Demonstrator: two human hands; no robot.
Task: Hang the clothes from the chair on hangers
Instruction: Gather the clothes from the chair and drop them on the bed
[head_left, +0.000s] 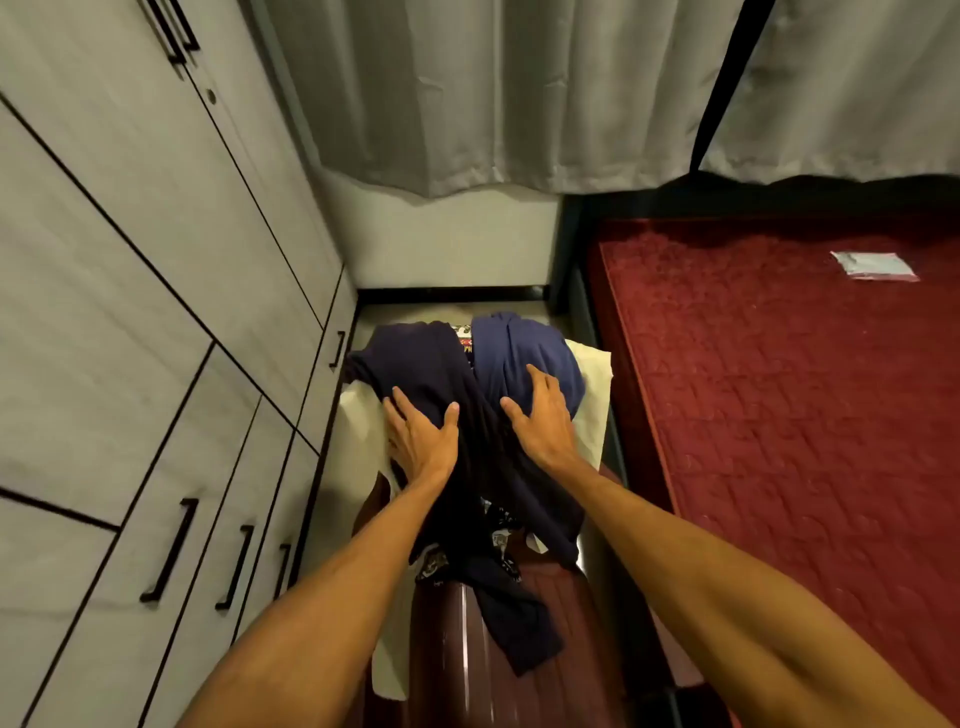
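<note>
A pile of clothes lies over the back of a dark red chair (545, 639) in the narrow gap between wardrobe and bed. A dark navy garment (483, 467) drapes down the middle onto the seat. A lighter blue garment (519, 358) sits at the upper right, a cream cloth (363, 421) underneath, and a patterned piece (498, 525) peeks out. My left hand (421, 441) rests on the dark navy garment with fingers spread. My right hand (543, 415) lies flat on the blue garment. No hanger is in view.
A grey wardrobe (156, 312) with black handles fills the left side. A bed with a red quilted cover (779, 389) stands on the right, with a small white packet (872, 266) on it. Grey curtains (467, 93) hang at the back.
</note>
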